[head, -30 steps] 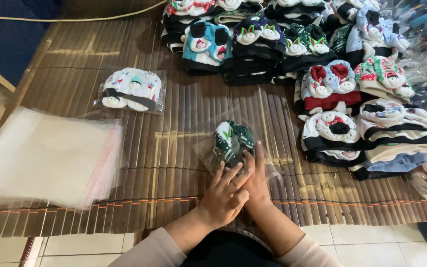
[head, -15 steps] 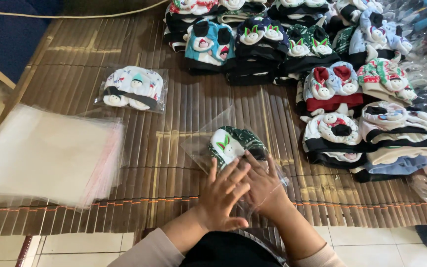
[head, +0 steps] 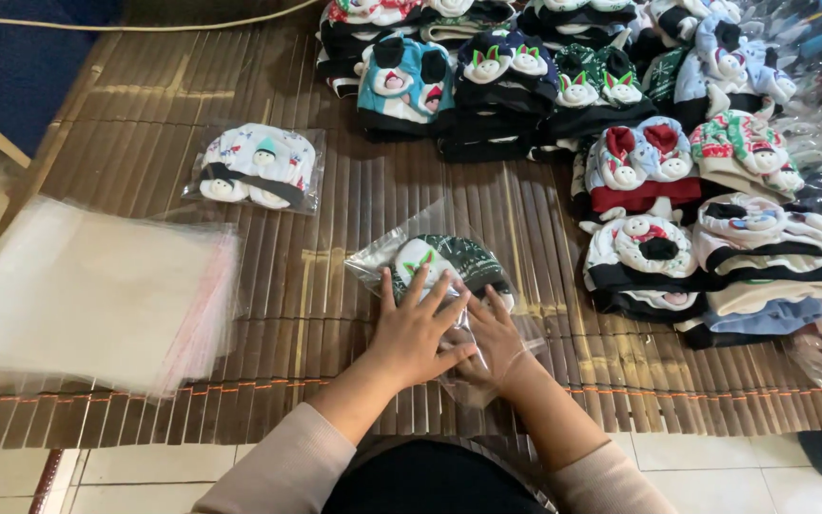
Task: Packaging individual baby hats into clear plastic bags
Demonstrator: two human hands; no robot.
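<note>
Pressing down: I see both hands flat on a clear plastic bag (head: 449, 286) holding a dark green knitted item (head: 459, 259), near the front edge of the bamboo mat (head: 335, 286).
Left hand (head: 418, 328): fingers spread, palm down on the bag, gripping nothing; it seems to pin the bag so it lies flat.
Right hand (head: 492, 338): open too, fingers laid over the bag's near end, partly under the left.
Stock: a stack of empty bags (head: 88, 290) lies well apart at left; one packed white item (head: 259, 164) sits beyond; piles of unpacked knitwear (head: 639, 181) crowd the right.
Change: half a second ago the bag sat slightly farther out and the hands overlapped less; now both cover its near end.
</note>
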